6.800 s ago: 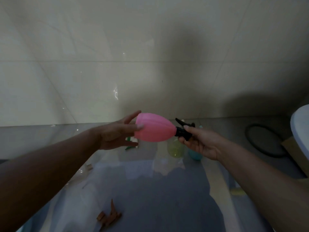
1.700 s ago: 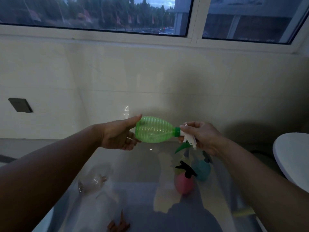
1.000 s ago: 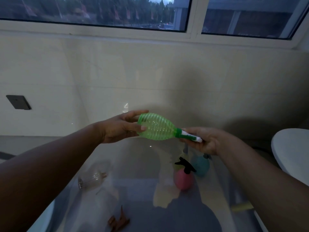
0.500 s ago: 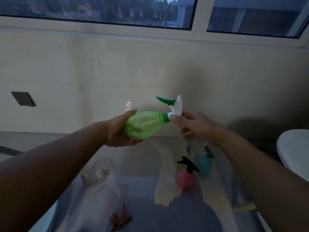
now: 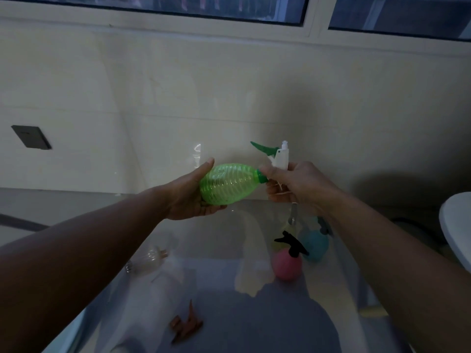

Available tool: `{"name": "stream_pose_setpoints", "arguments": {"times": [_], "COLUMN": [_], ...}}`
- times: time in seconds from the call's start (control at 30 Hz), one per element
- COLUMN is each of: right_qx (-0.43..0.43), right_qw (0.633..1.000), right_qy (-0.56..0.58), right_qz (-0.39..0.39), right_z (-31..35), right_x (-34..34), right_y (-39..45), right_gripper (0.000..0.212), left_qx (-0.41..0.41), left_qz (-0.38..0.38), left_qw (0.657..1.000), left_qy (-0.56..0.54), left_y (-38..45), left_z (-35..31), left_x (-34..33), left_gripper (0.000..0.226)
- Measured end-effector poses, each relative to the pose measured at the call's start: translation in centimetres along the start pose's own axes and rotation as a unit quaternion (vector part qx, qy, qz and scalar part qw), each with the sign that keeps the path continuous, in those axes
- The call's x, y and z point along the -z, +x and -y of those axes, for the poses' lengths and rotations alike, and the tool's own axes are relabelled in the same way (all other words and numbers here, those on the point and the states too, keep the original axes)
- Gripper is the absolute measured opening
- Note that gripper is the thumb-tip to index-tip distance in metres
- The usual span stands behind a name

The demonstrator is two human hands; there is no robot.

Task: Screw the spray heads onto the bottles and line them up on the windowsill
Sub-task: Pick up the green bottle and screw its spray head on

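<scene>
My left hand [image 5: 190, 193] cups the base of a ribbed green bottle [image 5: 226, 184] held sideways in the air. My right hand [image 5: 293, 184] grips the white spray head [image 5: 280, 157] with its green trigger at the bottle's neck. Below on the glass table stand a pink bottle [image 5: 286, 266] with a black spray head and a blue bottle [image 5: 313, 244]. A clear bottle [image 5: 147, 258] lies on its side at the left. The windowsill [image 5: 178, 26] runs along the top under the window.
A brown spray head [image 5: 186, 324] lies on the glass table [image 5: 328, 289] near the front. A dark wall plate [image 5: 31, 137] is at left. A white rounded object [image 5: 456, 230] sits at the right edge. The tiled wall rises behind the table.
The green bottle and both hands have stayed at about the same height. My right hand has shifted its grip on the spray head, and the view has tilted slightly down.
</scene>
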State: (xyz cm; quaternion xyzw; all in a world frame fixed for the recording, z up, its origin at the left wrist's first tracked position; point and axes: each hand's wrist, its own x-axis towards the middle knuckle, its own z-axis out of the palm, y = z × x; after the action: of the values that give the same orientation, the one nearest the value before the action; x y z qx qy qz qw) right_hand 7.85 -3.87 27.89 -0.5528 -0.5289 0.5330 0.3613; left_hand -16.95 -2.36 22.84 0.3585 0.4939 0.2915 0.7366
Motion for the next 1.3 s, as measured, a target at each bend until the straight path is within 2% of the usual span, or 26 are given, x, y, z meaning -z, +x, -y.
{"name": "stream_pose_setpoints", "arguments": {"times": [0.1,0.17,0.27,0.4,0.67,0.9,1.2,1.3], "right_qx": [0.016,0.029,0.025,-0.030,-0.045,-0.097,-0.082,-0.023], "right_qw": [0.998,0.989,0.942,0.895,0.864,0.841,0.845,0.845], "right_qy": [-0.060,-0.144,-0.334,-0.444,-0.501,-0.531,-0.528,-0.530], "right_qz": [-0.005,-0.033,-0.036,-0.013,0.004,0.010,-0.015,-0.072], "right_z": [-1.3,-2.8,-5.9,-10.1,-16.8,-20.1,-20.6,-19.6], "right_x": [-0.9,-1.6,-3.0,-5.1,-6.6,-6.6,-7.4,-8.6], "right_y": [1.5,3.1,6.3,9.9,14.4,16.6,16.5,15.2], "right_gripper": [0.033,0.030,0.037,0.037,0.026,0.031,0.032,0.033], "left_qx": [0.042,0.065,0.062,0.088,0.085,0.091,0.122,0.136], "left_qz": [0.005,-0.055,-0.142,-0.143,-0.139,-0.180,-0.195,-0.186], "left_qw": [0.999,0.994,0.974,0.957,0.948,0.926,0.847,0.831], "left_qy": [0.005,0.062,0.164,0.236,0.275,0.320,0.479,0.507], "left_y": [1.5,2.3,3.0,4.9,10.0,10.7,8.0,7.9], "left_z": [1.0,1.6,3.0,5.3,8.6,11.4,13.1,13.8], "left_x": [2.1,4.0,7.2,10.2,11.1,15.3,18.3,19.1], "left_gripper": [0.081,0.078,0.069,0.056,0.058,0.067,0.090,0.094]}}
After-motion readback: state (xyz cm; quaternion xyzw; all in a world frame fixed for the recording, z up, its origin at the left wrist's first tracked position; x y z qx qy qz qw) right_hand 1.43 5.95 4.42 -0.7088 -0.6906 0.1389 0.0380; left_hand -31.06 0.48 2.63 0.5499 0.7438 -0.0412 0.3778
